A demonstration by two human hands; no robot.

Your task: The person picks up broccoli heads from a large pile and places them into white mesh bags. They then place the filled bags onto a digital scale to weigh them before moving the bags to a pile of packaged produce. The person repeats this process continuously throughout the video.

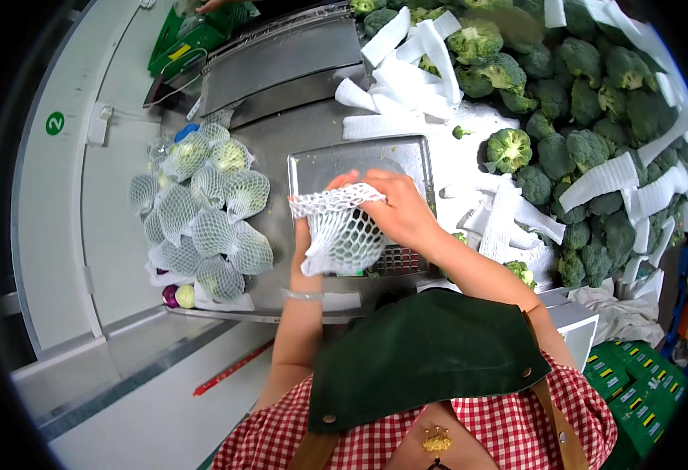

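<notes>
A white foam net sleeve point(326, 226) hangs between my two hands, stretched wide at its upper rim. Through its mesh shows a dark green broccoli head point(362, 232). My left hand point(342, 179) grips the sleeve from the left; most of that hand is hidden behind the mesh. On the right side, my right hand point(399, 205) pinches the rim with bent fingers. Below both hands lies the metal pan of a weighing scale point(314, 164), and its keypad point(402, 261) is partly covered by the net.
Netted broccoli heads point(203, 232) are piled on the left. Bare broccoli heads point(584, 111) fill the right side, with loose foam sleeves point(414, 76) among them. A red onion point(170, 295) lies at the front left. Behind stand a metal wrapping machine point(285, 53) and a green crate point(188, 44).
</notes>
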